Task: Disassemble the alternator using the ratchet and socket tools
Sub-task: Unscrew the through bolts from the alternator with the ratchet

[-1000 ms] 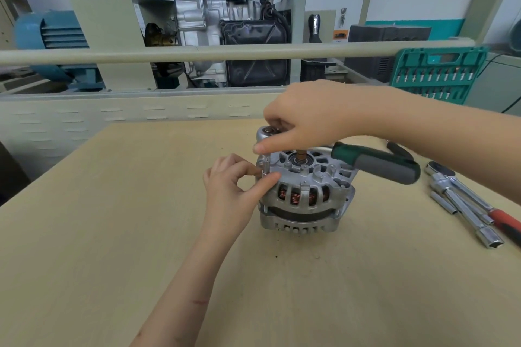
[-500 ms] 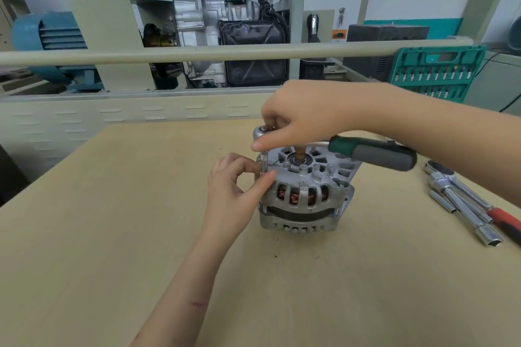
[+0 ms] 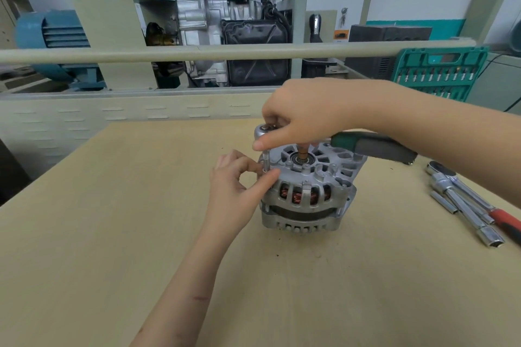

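A silver alternator point(image 3: 308, 191) stands on the wooden table point(image 3: 112, 220), shaft end up, copper windings showing through its slots. A ratchet with a green and grey handle point(image 3: 375, 146) lies across its top, handle pointing right. My right hand point(image 3: 304, 113) grips the ratchet head at the alternator's upper left corner. A thin socket extension point(image 3: 265, 160) drops from the head to the housing edge. My left hand point(image 3: 239, 186) pinches the lower end of that extension between thumb and forefinger, against the alternator's left side.
A second ratchet with a red handle point(image 3: 504, 220) and loose chrome extensions with sockets point(image 3: 465, 208) lie on the table's right. A green socket case point(image 3: 439, 73) stands open at the back right. A beige rail point(image 3: 197, 52) and an engine display point(image 3: 231, 34) lie beyond the table.
The ratchet handle has swung slightly away from me, toward the back of the table. Both hands keep their hold at the alternator's left corner.
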The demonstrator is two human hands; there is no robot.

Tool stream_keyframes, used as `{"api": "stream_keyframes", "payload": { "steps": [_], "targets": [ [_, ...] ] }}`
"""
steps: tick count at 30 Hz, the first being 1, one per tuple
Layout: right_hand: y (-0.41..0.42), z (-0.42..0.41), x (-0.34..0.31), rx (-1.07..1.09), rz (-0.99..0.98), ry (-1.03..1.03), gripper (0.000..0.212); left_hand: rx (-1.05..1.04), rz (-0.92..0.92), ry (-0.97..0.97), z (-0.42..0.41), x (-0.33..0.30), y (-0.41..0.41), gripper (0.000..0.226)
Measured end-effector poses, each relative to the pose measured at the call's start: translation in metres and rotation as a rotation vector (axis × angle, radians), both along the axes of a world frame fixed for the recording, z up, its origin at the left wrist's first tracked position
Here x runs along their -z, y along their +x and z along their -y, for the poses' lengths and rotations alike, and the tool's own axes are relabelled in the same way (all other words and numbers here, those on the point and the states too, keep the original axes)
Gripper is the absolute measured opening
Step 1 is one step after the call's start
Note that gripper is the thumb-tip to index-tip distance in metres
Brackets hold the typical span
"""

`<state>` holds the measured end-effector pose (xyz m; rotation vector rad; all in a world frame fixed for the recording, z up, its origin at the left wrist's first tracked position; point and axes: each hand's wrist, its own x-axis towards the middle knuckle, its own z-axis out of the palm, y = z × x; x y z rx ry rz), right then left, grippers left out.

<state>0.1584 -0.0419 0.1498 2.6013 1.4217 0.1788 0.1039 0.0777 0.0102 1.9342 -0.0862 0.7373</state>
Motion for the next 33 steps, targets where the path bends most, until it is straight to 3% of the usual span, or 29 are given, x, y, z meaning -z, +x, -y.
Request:
{"api": "stream_keyframes", "payload": {
  "steps": [2, 6, 8, 15, 21, 24, 29, 33],
  "targets": [
    [0.001, -0.001, 0.000, -0.027, 0.011, -0.004, 0.048, -0.008, 0.024, -0.003, 0.000, 0.001, 0.000, 0.025],
    [-0.001, 0.004, -0.009, -0.101, -0.156, -0.012, 0.026, 0.103, -0.024, -0.023, -0.006, 0.000, -0.002, 0.018],
    [-0.003, 0.006, -0.010, -0.104, -0.187, -0.022, 0.029, 0.121, -0.035, -0.022, -0.007, 0.000, -0.002, 0.021],
    [-0.003, -0.003, -0.001, 0.054, 0.105, -0.074, 0.055, -0.024, 0.009, 0.005, 0.003, 0.002, 0.001, 0.027],
    [-0.001, 0.004, -0.008, -0.038, -0.117, -0.028, 0.031, 0.142, -0.042, 0.000, -0.003, -0.001, -0.002, 0.017],
    [0.001, 0.009, -0.009, -0.035, -0.187, 0.008, 0.041, 0.074, -0.004, 0.058, -0.003, 0.001, -0.002, 0.014],
    [0.003, 0.001, -0.001, 0.031, -0.112, 0.055, 0.055, -0.082, 0.057, 0.098, 0.004, 0.002, -0.001, 0.018],
    [0.003, 0.006, -0.006, 0.001, -0.169, 0.052, 0.038, 0.008, 0.029, 0.109, 0.001, 0.000, -0.003, 0.008]
  ]
}}
